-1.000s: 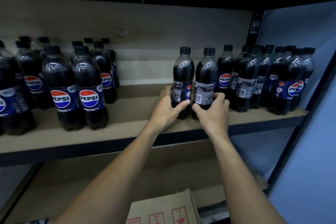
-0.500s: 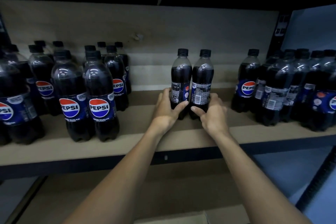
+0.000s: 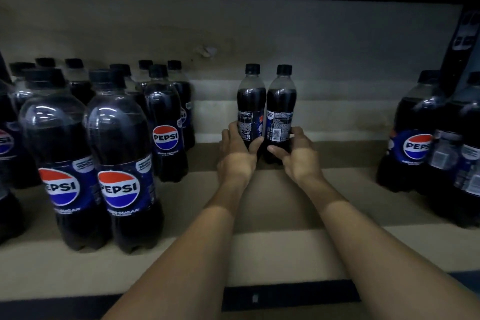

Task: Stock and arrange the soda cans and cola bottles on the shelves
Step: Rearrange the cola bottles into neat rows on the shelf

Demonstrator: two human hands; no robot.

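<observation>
Black caps, dark cola, small-print side of the labels facing me, that's the pair I've got. My left hand (image 3: 235, 153) is wrapped round the lower part of the left bottle (image 3: 251, 101), thumb across the front. My right hand (image 3: 298, 157) grips the right bottle (image 3: 281, 104) low down the same way. Both stand upright and touching each other, set back on the brown shelf (image 3: 272, 249) near the rear wall. They sit between two bunches and well apart from both: the left Pepsi cluster (image 3: 118, 163), logos facing front, and the right Pepsi cluster (image 3: 426, 148) by the dark upright post (image 3: 459, 60). Lighting's pretty dim.
</observation>
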